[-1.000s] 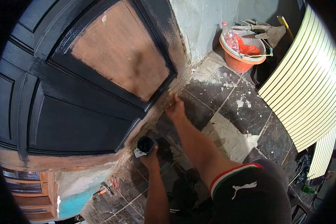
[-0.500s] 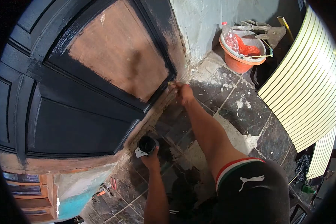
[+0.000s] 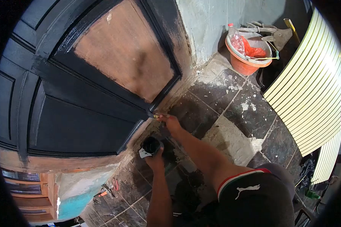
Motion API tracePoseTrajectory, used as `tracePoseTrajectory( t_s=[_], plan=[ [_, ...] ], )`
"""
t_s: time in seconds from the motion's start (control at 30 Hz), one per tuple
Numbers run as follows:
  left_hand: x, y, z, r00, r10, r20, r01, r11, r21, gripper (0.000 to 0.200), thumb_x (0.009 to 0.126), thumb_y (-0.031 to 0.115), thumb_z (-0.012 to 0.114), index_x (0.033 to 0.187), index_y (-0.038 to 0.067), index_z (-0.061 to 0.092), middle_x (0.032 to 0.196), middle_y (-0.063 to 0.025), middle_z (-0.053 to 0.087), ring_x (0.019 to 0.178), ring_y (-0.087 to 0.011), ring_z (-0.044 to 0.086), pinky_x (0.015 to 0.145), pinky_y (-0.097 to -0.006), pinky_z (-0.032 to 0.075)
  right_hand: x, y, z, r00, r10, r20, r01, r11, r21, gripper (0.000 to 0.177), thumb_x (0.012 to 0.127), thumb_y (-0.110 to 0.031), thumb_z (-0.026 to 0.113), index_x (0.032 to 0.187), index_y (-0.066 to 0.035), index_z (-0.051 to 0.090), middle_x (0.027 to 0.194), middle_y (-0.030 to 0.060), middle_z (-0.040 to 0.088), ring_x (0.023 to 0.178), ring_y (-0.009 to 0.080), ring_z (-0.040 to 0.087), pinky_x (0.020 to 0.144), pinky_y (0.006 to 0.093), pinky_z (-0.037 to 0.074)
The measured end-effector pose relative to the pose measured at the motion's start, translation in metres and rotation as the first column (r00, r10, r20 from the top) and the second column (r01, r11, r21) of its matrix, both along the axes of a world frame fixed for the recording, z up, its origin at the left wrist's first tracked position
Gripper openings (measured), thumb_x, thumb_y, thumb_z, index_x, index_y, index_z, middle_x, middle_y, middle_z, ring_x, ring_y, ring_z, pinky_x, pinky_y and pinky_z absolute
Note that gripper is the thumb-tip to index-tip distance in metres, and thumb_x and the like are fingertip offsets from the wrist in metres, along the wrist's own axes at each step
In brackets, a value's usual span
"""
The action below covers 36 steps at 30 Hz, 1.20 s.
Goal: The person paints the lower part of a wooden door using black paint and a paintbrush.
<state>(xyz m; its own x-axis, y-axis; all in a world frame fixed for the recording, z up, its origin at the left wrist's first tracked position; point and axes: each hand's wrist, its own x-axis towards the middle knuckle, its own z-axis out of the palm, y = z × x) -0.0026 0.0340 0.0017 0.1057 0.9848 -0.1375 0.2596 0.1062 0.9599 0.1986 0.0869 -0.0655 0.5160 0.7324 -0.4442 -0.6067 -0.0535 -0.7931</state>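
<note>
My right hand (image 3: 169,122) is closed round a paintbrush (image 3: 154,114), whose bristles touch the dark frame at the lower corner of the unpainted panel. Just below it, my left hand (image 3: 155,160) grips a cup of black paint (image 3: 150,145) with a white label on its side. The door (image 3: 83,117) is mostly coated black, while one panel (image 3: 125,53) is still bare reddish-brown wood with a shadow on it. Bare brown wood also shows along the door's edge.
An orange bucket (image 3: 243,64) holding a plastic bottle and red plastic stands by the grey wall (image 3: 204,26). Ribbed cream panels (image 3: 307,87) lean at the right. Pliers and other tools (image 3: 107,190) lie on the dark tiled floor (image 3: 201,109).
My right hand and the brush have moved down and left along the frame, from the panel's right corner to its lower corner. My left hand has shifted only slightly.
</note>
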Motion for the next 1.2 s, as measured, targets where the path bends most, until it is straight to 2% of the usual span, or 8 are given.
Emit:
tracePoseTrajectory(
  t_s=[0.07, 0.2, 0.27, 0.43, 0.73, 0.8, 1.03, 1.2],
  plan=[
    [0.001, 0.002, 0.000, 1.000, 0.003, 0.001, -0.003, 1.000, -0.011, 0.071, 0.081, 0.010, 0.094, 0.142, 0.004, 0.058, 0.141, -0.0121, 0.063, 0.129, -0.0300, 0.060, 0.113, -0.0438, 0.043, 0.036, 0.032, -0.077, 0.937, 0.004, 0.348, 0.011, 0.999, -0.039, 0.028, 0.097, -0.036, 0.080, 0.106, -0.009, 0.081, 0.094, -0.0003, 0.075, 0.089, 0.0163, 0.064, 0.079, 0.0382, 0.051],
    [-0.004, 0.006, -0.012, 1.000, -0.015, 0.024, 0.015, 1.000, 0.007, 0.078, 0.082, 0.012, 0.094, 0.149, 0.007, 0.054, 0.146, -0.0121, 0.059, 0.133, -0.0319, 0.057, 0.112, -0.0441, 0.042, 0.126, 0.014, 0.006, 0.837, -0.307, 0.453, 0.342, 0.940, 0.006, 0.026, 0.101, -0.025, 0.071, 0.092, -0.001, 0.075, 0.076, 0.0160, 0.072, 0.070, 0.0331, 0.069, 0.068, 0.0455, 0.054],
    [-0.009, 0.010, -0.019, 0.999, -0.018, 0.041, 0.017, 1.000, 0.024, 0.075, 0.083, 0.011, 0.094, 0.147, 0.007, 0.055, 0.145, -0.0116, 0.060, 0.133, -0.0308, 0.058, 0.113, -0.0441, 0.042, 0.137, -0.004, 0.056, 0.426, -0.399, 0.812, 0.623, 0.780, 0.056, 0.030, 0.098, -0.031, 0.074, 0.086, -0.003, 0.074, 0.080, 0.0217, 0.073, 0.074, 0.0436, 0.071, 0.070, 0.0526, 0.055],
    [-0.005, 0.004, -0.003, 1.000, 0.024, -0.008, -0.024, 0.999, -0.034, 0.071, 0.083, 0.009, 0.094, 0.144, 0.006, 0.058, 0.141, -0.0113, 0.063, 0.130, -0.0292, 0.060, 0.113, -0.0447, 0.044, 0.075, -0.007, 0.043, 0.080, 0.007, 0.997, 0.479, 0.877, -0.045, 0.031, 0.098, -0.032, 0.070, 0.088, -0.003, 0.076, 0.081, 0.0220, 0.072, 0.076, 0.0452, 0.071, 0.073, 0.0571, 0.056],
    [-0.007, 0.006, -0.014, 0.996, 0.003, 0.090, -0.003, 1.000, 0.000, 0.065, 0.084, 0.013, 0.094, 0.140, 0.005, 0.061, 0.142, -0.0136, 0.064, 0.129, -0.0307, 0.062, 0.112, -0.0469, 0.047, 0.043, -0.002, 0.061, 0.846, 0.017, 0.532, -0.044, 0.998, 0.039, 0.025, 0.096, -0.030, 0.076, 0.106, -0.008, 0.082, 0.096, 0.0144, 0.080, 0.087, 0.0282, 0.076, 0.081, 0.0418, 0.058],
    [-0.014, 0.010, -0.019, 0.993, -0.006, 0.114, 0.008, 1.000, -0.018, 0.069, 0.083, 0.007, 0.093, 0.143, 0.007, 0.058, 0.140, -0.0117, 0.063, 0.129, -0.0300, 0.061, 0.111, -0.0459, 0.046, 0.097, -0.013, 0.083, 0.821, 0.061, 0.567, 0.052, 0.982, -0.180, 0.024, 0.096, -0.027, 0.076, 0.110, -0.009, 0.083, 0.098, 0.0129, 0.080, 0.095, 0.0207, 0.075, 0.089, 0.0388, 0.057],
    [-0.019, 0.004, 0.008, 1.000, 0.007, 0.011, -0.006, 0.999, -0.033, 0.072, 0.082, 0.005, 0.092, 0.144, 0.006, 0.056, 0.138, -0.0102, 0.063, 0.129, -0.0281, 0.061, 0.108, -0.0427, 0.049, 0.136, -0.005, 0.065, 0.308, -0.129, 0.943, 0.656, 0.746, -0.112, 0.035, 0.101, -0.034, 0.071, 0.126, -0.010, 0.077, 0.095, 0.0252, 0.076, 0.087, 0.0462, 0.073, 0.076, 0.0525, 0.057],
    [-0.025, 0.013, -0.020, 0.996, 0.041, 0.073, -0.041, 0.999, -0.002, 0.070, 0.083, 0.012, 0.093, 0.144, 0.005, 0.058, 0.141, -0.0134, 0.064, 0.130, -0.0313, 0.062, 0.112, -0.0436, 0.045, 0.011, 0.008, 0.061, 0.341, -0.135, 0.930, 0.261, 0.964, 0.044, 0.027, 0.099, -0.028, 0.073, 0.114, -0.006, 0.078, 0.094, 0.0193, 0.077, 0.089, 0.0373, 0.076, 0.081, 0.0467, 0.059]
  ],
)
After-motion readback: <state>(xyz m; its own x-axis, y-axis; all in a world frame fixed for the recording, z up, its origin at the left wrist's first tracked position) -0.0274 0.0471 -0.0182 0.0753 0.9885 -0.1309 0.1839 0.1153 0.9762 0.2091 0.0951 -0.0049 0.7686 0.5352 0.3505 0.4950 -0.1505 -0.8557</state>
